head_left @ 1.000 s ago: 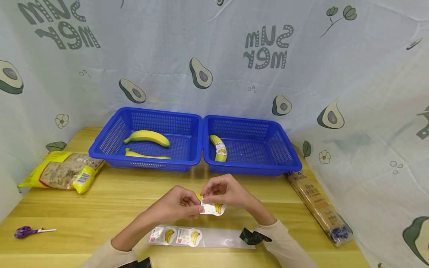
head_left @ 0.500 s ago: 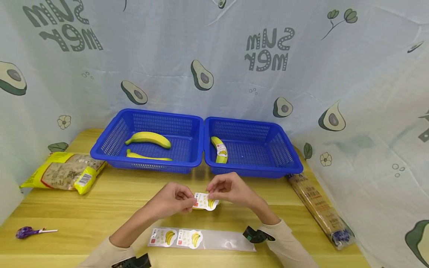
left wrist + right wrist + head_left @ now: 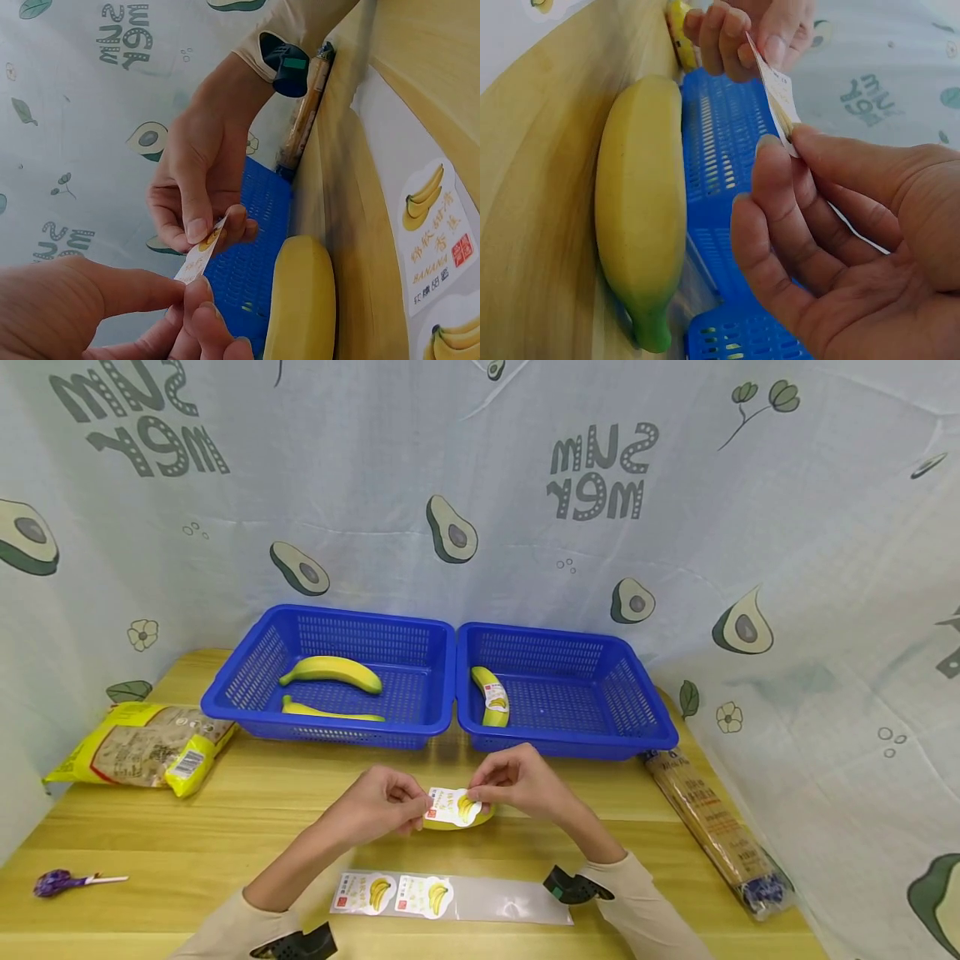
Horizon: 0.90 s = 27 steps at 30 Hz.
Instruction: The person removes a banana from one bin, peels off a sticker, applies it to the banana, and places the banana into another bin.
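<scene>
Stretched between my two hands is a white sticker with a banana picture (image 3: pixel 452 807). My left hand (image 3: pixel 384 804) pinches one end between thumb and fingers, and my right hand (image 3: pixel 519 785) pinches the other. Below it a yellow banana (image 3: pixel 641 195) lies on the table, partly hidden by the sticker in the head view. Both wrist views show the sticker held apart from the banana. Nearer to me lies a clear backing strip (image 3: pixel 513 902) bearing two more banana stickers, one of them a sticker with a rounded end (image 3: pixel 424 896).
A left blue basket (image 3: pixel 243 718) holds two plain bananas. Beside it, a right blue basket (image 3: pixel 570 743) contains a banana with a sticker (image 3: pixel 491 697). A yellow bag (image 3: pixel 142 745) and a lollipop (image 3: pixel 71 882) lie left; a long brown packet (image 3: pixel 708 827) lies right.
Both hands have shifted slightly up and away from me with the sticker, and the left also leftward. The sticker now spans flatter between them, and more of the banana shows underneath.
</scene>
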Available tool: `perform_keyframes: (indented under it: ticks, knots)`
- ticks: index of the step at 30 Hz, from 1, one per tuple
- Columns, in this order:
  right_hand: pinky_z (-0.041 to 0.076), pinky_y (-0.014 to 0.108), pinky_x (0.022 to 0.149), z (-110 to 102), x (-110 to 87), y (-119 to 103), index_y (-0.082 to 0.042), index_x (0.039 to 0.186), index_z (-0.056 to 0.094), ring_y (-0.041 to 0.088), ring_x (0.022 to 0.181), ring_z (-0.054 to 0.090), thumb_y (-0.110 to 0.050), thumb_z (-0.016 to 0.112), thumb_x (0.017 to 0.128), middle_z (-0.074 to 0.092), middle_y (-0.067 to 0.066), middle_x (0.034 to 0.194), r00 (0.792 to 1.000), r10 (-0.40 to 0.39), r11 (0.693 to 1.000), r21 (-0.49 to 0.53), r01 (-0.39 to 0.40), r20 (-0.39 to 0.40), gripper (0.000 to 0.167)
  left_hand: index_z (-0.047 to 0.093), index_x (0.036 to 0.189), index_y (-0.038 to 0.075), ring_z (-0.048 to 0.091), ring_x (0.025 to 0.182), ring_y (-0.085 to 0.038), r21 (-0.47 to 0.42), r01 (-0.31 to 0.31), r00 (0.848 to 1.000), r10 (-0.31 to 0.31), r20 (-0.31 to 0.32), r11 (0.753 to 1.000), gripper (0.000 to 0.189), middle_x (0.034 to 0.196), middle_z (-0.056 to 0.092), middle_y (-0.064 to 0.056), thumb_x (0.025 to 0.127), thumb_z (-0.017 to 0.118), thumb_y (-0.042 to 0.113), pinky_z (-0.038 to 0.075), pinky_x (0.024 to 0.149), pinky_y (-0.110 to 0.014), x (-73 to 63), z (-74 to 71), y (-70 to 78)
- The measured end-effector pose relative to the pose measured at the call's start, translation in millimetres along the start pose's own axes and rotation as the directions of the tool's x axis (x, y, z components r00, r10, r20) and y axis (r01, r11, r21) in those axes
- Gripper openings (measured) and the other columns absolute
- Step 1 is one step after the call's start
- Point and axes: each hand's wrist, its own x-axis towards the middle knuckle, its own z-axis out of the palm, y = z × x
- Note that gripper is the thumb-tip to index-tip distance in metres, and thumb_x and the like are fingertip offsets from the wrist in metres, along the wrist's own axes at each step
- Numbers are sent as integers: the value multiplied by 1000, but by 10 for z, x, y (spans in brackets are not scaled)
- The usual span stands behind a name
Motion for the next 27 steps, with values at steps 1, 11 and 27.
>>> perform_keyframes:
  ticks: [1, 11, 27]
  knots:
    - [65, 41, 60, 9, 5, 8, 12, 95, 75, 43, 63, 69, 10, 78, 93, 76, 24, 87, 1000, 4, 1000, -10, -4, -4, 5, 76, 92, -5, 64, 66, -13, 17, -1, 1000, 1, -7, 1000, 16, 74, 71, -4, 102, 71, 6, 57, 60, -25, 0, -3, -3]
    - [52, 20, 60, 110, 46, 57, -2, 88, 80, 3, 65, 58, 0, 86, 90, 76, 4, 80, 995, 18, 968, -248, -43, -103, 7, 77, 80, 7, 58, 59, -12, 254, 7, 993, 22, -114, 967, 18, 65, 68, 3, 98, 75, 7, 42, 51, -22, 32, 47, -93]
    - [54, 22, 62, 189, 40, 139, -7, 86, 79, 2, 69, 60, -3, 86, 91, 74, -3, 78, 993, 19, 941, -335, -59, -121, 9, 74, 73, 11, 54, 57, -10, 371, 39, 980, 37, -196, 928, 21, 63, 63, 7, 94, 79, 9, 42, 51, -24, -1, 161, -153]
